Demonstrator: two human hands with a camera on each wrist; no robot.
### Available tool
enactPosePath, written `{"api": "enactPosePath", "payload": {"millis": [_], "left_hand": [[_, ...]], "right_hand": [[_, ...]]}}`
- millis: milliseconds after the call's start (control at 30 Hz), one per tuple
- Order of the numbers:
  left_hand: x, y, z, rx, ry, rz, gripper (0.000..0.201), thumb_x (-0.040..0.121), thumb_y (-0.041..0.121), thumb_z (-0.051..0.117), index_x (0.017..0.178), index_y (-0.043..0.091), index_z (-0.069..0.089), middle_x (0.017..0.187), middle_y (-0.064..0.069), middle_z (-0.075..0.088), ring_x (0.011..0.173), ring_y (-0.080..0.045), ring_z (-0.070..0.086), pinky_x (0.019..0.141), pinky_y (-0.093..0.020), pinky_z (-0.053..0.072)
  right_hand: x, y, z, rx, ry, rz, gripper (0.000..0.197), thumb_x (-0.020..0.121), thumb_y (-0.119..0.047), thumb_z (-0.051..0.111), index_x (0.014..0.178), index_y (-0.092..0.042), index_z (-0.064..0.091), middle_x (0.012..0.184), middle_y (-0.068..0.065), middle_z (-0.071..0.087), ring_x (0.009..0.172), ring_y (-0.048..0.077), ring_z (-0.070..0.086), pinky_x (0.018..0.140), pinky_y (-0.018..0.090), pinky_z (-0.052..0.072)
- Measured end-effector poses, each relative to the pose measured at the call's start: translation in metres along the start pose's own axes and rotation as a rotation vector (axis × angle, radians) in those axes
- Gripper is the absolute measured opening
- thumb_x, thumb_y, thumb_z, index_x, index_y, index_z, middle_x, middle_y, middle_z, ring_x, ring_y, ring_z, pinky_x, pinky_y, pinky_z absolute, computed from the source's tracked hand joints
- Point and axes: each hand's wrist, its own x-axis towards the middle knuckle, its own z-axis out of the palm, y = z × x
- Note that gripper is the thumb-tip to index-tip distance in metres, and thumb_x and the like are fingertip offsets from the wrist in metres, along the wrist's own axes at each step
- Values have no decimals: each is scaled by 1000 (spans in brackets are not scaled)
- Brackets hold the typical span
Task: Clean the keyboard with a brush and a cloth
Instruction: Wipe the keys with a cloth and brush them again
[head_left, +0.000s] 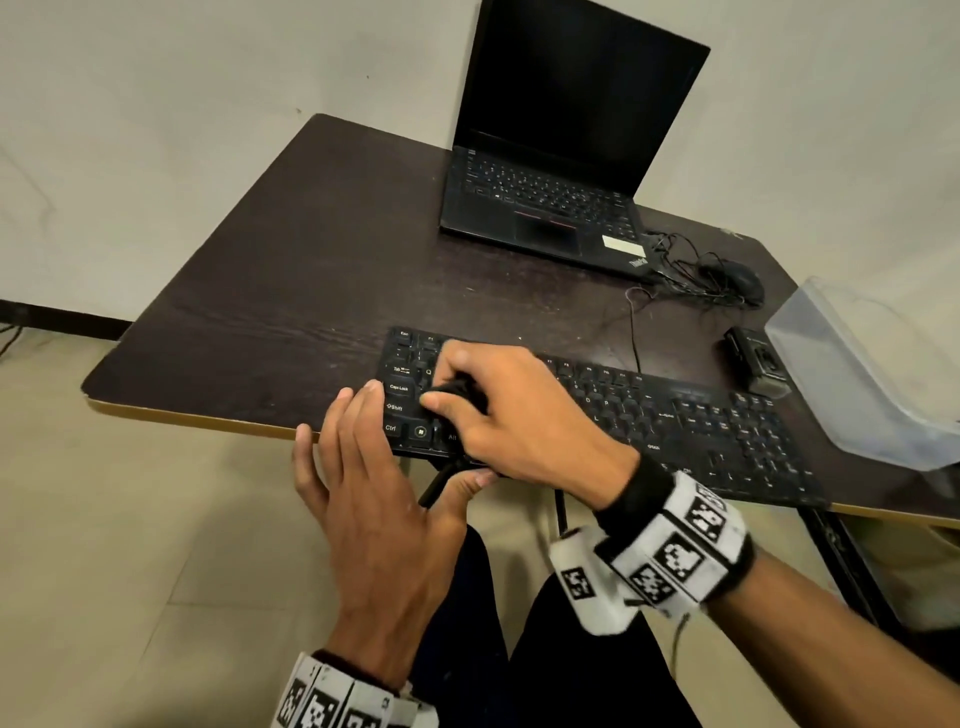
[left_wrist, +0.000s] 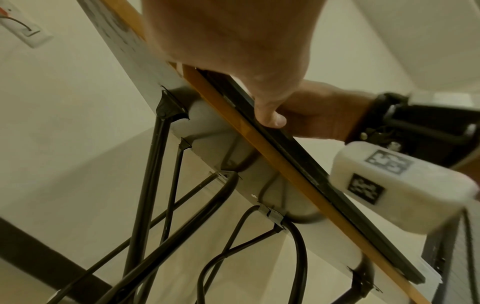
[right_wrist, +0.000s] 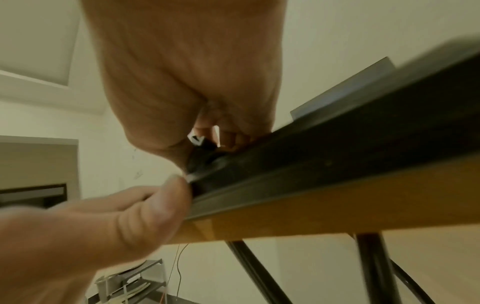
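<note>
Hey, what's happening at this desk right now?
A person is brushing a black keyboard on a dark table. The right hand grips a black brush over the keys at the left end, while the left hand steadies that end. An open laptop sits behind.

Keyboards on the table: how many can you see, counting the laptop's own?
2. The separate keyboard lies along the near table edge, under both hands. The laptop at the back of the table has its own built-in keyboard. No others show.

Open laptop (head_left: 561, 156), wired mouse (head_left: 735, 278), clear plastic container (head_left: 857, 374) on table (head_left: 291, 270).
</note>
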Motion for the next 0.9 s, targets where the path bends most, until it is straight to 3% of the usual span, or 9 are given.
{"api": "enactPosePath", "payload": {"millis": [167, 300, 400, 467, 567, 667, 800, 900], "left_hand": [[1, -3, 0, 16, 3, 5, 108, 84, 85, 49, 152, 1, 42, 155, -11, 49, 155, -29, 34, 131, -52, 8], [1, 2, 1, 8, -5, -4, 112, 78, 84, 56, 154, 4, 39, 156, -9, 47, 156, -27, 32, 132, -46, 1], [2, 3, 1, -21, 3, -31, 113, 78, 85, 59, 155, 6, 38, 157, -8, 47, 157, -27, 30, 132, -46, -1], [2, 4, 1, -12, -1, -32, 112, 78, 85, 59, 154, 5, 38, 157, -9, 47, 156, -27, 31, 132, -47, 0], [2, 1, 1, 10, 8, -18, 108, 78, 78, 62, 153, 3, 40, 155, -10, 47, 155, -28, 32, 132, -50, 6], [1, -1, -1, 15, 18, -12, 102, 80, 67, 71, 153, 3, 40, 156, -11, 46, 156, -26, 32, 131, -51, 10], [2, -2, -2, 8, 30, 1, 104, 83, 78, 55, 153, 2, 41, 155, -11, 48, 155, -27, 34, 130, -52, 12], [2, -1, -1, 10, 38, 11, 108, 81, 82, 57, 153, 3, 41, 155, -10, 48, 155, -27, 34, 130, -52, 12]], "right_hand": [[-10, 1, -7, -169, 47, -9, 25, 95, -26, 73, 85, -23, 50, 79, -9, 60, 77, 22, 58, 69, 36, 38], [-65, 45, -46, -246, 105, 226, 27, 92, -21, 80, 80, -24, 56, 69, -12, 57, 69, 19, 54, 65, 34, 34], [-85, 60, -56, -229, 154, 356, 28, 91, -18, 82, 78, -25, 58, 67, -13, 60, 70, 18, 59, 64, 33, 37], [-80, 50, -43, -187, 178, 309, 25, 93, -21, 80, 80, -25, 59, 70, -16, 60, 72, 16, 60, 68, 31, 38], [-51, 17, -7, -71, 187, 127, 21, 97, -27, 70, 84, -25, 54, 77, -14, 57, 73, 9, 52, 69, 19, 37], [-29, -3, 18, -82, 191, 49, 22, 97, -26, 67, 89, -26, 47, 82, -11, 55, 76, 10, 49, 72, 24, 32], [-46, 6, 8, -62, 172, 4, 19, 100, -29, 63, 89, -25, 49, 82, -11, 53, 78, 14, 51, 75, 32, 41], [-78, 31, -14, -170, 223, 114, 18, 97, -33, 62, 85, -28, 49, 81, -13, 56, 77, 17, 55, 77, 42, 48]]}}
